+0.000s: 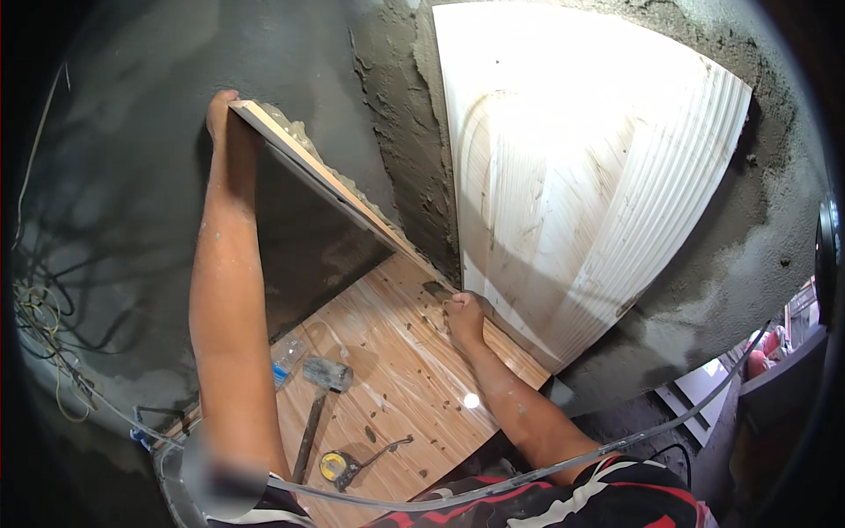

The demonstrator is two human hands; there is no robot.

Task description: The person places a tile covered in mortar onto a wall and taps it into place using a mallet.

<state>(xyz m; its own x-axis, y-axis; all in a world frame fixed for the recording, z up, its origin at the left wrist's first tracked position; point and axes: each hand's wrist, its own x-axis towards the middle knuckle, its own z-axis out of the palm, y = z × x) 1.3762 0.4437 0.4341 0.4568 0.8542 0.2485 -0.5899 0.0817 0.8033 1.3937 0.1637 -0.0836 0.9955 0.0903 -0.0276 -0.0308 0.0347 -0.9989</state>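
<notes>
A large tile (339, 189), seen nearly edge-on with lumpy mortar on its back, slants down from upper left to the middle. My left hand (224, 110) is closed around its upper corner, arm raised, most fingers hidden. My right hand (464, 319) is closed at the tile's lower end, just above the wood-grain surface (409, 352); a small dark grey patch beside its fingers is unclear. To the right, a pale, ribbed wood-grain tile (546, 194) stands against the wall.
On the wood-grain surface lie a mallet (327, 376), a yellow tape measure (334, 466), a clear plastic bottle (286, 359) and scattered crumbs. Loose wires (53, 321) hang at left. A grey hose or cable (563, 480) crosses in front of me. Rough grey mortar (396, 114) coats the corner.
</notes>
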